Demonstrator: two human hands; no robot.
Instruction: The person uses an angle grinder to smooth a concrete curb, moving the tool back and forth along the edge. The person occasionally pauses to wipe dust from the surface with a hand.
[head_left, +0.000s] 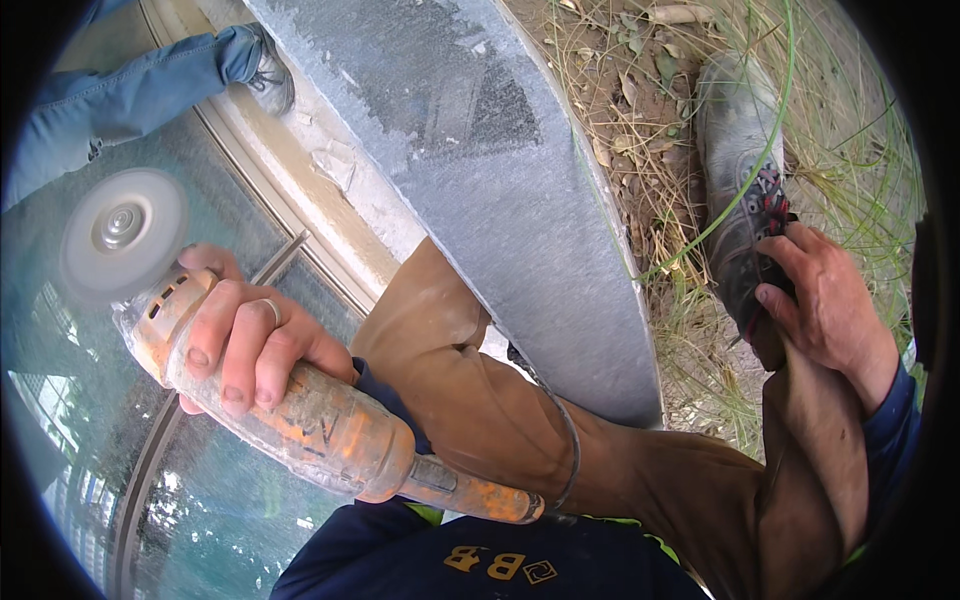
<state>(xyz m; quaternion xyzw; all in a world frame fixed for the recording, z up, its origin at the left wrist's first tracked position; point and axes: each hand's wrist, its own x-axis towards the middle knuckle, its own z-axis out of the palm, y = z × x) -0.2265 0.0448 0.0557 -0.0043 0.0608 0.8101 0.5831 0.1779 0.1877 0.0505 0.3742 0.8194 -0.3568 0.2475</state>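
In the clenched left hand (262, 335), a grinder (330, 425) — the right hand (838, 300), loosely parted, touches a shoe (735, 190).

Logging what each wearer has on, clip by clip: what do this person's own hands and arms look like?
Both hands are ungloved. The left hand wears a thin, metallic-looking ring on one finger; no ring shows on the right hand. Long dark-blue sleeves reach toward both wrists: left sleeve, right sleeve. No watch is visible.
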